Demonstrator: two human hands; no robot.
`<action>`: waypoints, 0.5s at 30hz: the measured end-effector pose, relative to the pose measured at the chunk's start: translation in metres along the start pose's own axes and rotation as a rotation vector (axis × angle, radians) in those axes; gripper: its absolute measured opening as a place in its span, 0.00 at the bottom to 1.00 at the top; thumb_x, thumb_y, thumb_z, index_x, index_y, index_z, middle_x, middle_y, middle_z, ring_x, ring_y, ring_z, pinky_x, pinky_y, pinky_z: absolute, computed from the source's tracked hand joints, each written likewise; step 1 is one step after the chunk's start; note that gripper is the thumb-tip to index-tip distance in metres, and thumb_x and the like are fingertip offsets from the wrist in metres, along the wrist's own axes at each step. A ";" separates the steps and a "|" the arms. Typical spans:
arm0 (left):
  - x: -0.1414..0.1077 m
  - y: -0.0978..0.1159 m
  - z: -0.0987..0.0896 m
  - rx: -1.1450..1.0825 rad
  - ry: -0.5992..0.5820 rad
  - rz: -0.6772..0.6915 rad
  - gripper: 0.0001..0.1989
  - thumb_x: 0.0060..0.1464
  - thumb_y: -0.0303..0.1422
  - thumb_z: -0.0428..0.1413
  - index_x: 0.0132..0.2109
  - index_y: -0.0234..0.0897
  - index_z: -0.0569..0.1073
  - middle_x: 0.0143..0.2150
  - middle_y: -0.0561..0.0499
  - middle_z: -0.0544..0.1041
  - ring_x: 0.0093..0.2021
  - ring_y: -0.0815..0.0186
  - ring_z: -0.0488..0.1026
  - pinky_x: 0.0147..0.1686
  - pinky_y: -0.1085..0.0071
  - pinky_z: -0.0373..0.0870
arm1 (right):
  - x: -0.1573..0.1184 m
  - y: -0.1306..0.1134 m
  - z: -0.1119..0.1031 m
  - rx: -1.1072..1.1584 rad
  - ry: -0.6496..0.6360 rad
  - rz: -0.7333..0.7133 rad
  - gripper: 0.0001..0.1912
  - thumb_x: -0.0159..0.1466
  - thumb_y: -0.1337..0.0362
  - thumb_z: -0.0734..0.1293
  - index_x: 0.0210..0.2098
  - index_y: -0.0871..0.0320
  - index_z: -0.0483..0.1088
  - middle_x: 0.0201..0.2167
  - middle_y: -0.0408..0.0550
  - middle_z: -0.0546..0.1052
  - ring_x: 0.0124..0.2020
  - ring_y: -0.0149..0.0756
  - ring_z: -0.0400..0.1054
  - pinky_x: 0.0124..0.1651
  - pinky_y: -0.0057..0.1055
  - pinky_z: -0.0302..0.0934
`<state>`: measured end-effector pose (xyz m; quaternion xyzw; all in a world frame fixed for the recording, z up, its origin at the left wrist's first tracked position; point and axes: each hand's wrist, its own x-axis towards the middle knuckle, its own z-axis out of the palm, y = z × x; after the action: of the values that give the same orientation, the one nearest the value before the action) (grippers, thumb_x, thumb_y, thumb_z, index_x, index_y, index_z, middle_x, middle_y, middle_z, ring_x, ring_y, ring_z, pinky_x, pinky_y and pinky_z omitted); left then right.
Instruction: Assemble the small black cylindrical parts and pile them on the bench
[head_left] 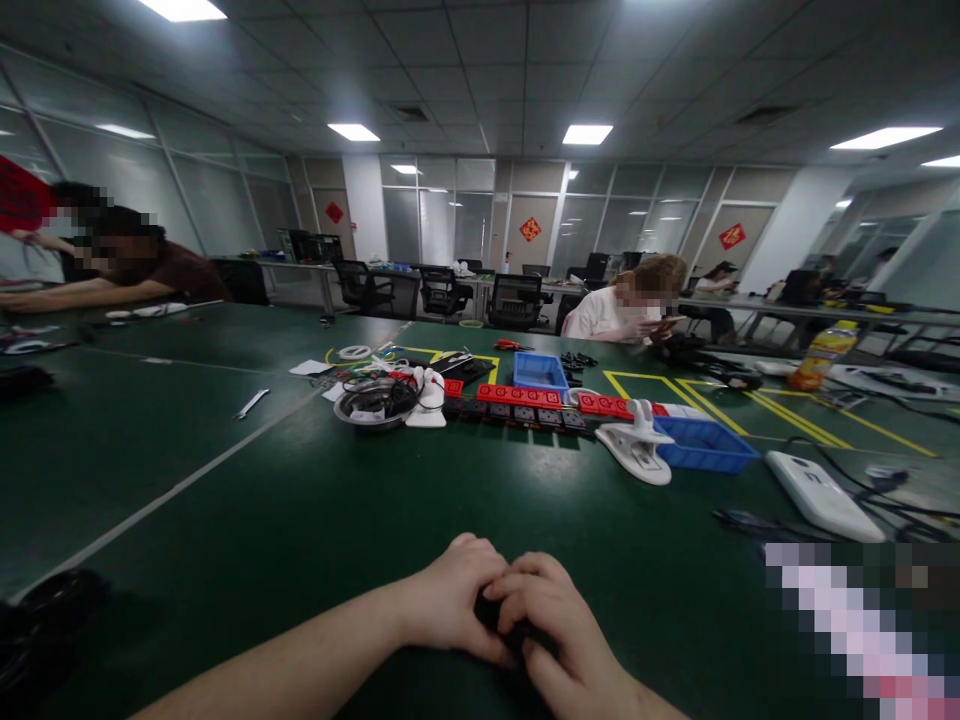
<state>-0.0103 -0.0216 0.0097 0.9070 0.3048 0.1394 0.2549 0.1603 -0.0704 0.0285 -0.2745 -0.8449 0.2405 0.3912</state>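
Note:
At the bottom centre, my left hand [459,595] and my right hand [551,620] meet over the green table [420,510]. Both are closed around a small dark object [517,630], mostly covered by the fingers and too dark to make out. Beyond them lies a row of red socket blocks [517,397] with black socket blocks [517,414] in front. A metal bowl [360,418] holding black cable stands left of the row, and a white clamp-like part [637,455] lies at its right end.
Blue trays [701,445] [540,372] stand at the middle and right. A wrench [251,404] lies left. On the right are a white device [823,495], black cables and an orange bottle [823,355]. People sit at the far edge [600,315] and the left [172,270].

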 end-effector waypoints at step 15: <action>-0.012 0.034 0.020 -0.020 0.252 -0.375 0.37 0.22 0.47 0.65 0.42 0.36 0.65 0.40 0.49 0.68 0.44 0.54 0.65 0.58 0.47 0.40 | -0.012 0.014 0.007 -0.140 0.163 0.191 0.16 0.58 0.54 0.62 0.40 0.58 0.61 0.35 0.49 0.66 0.35 0.40 0.61 0.38 0.37 0.59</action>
<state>0.0049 -0.0595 0.0105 0.8074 0.4960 0.2048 0.2451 0.1650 -0.0698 0.0095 -0.3990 -0.7950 0.1939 0.4138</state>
